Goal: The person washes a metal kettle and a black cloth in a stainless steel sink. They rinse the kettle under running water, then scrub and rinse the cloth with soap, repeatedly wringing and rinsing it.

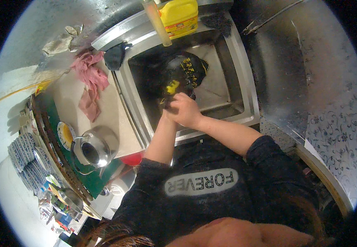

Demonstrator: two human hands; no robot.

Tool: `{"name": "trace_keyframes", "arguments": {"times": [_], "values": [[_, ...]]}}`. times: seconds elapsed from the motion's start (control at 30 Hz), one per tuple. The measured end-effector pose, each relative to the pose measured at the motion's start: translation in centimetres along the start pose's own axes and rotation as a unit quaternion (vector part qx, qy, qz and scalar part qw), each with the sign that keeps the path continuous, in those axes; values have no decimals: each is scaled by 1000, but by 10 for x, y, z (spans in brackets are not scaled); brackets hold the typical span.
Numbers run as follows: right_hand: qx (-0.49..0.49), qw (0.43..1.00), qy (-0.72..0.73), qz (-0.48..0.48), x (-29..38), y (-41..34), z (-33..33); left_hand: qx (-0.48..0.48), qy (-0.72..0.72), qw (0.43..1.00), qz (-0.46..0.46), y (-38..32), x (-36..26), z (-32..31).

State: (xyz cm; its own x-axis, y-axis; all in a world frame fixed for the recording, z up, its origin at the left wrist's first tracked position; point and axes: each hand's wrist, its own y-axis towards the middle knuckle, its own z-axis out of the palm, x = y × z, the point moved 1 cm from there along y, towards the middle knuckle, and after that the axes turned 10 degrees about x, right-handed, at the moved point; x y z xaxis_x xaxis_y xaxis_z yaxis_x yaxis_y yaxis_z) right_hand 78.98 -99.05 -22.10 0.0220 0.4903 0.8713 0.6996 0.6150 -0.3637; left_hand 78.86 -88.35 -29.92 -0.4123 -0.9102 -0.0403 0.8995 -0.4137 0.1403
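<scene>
A dark, shiny plastic bag (178,69) with yellow writing and a yellow patch lies in the stainless steel sink (252,92). My right hand (184,109) has its fingers curled around the near end of the bag. My left hand reaches to the same spot. Only its wrist (167,119) shows clearly, because the right hand and the dark bag cover the fingers. Above the sink's far rim, a pale tube-like spout (158,24) slants down over the basin.
A yellow plastic jug (181,17) stands behind the basin. To the left are a pink cloth (90,77), a dark cloth-like item (115,57) by the sink rim, a metal kettle (99,146), a bowl with yellow contents (65,134) and stacked patterned dishes (24,154).
</scene>
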Motion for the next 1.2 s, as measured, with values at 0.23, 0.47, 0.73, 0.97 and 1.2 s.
{"name": "trace_keyframes", "arguments": {"times": [0.23,0.47,0.73,0.97,1.2], "values": [[-280,955,-40,86,-27,18,-14,-517,194,829,-90,1,8,15],[-231,969,-70,-60,17,-15,-1,-396,56,909,-120,14,-9,21],[-376,912,-101,131,-94,13,-72,-505,-13,855,-119,-21,26,16],[-201,948,-134,-205,14,-24,20,-151,205,941,-224,-20,-11,0],[-174,973,-147,20,-27,1,-31,-468,105,862,-163,7,25,35]]}}
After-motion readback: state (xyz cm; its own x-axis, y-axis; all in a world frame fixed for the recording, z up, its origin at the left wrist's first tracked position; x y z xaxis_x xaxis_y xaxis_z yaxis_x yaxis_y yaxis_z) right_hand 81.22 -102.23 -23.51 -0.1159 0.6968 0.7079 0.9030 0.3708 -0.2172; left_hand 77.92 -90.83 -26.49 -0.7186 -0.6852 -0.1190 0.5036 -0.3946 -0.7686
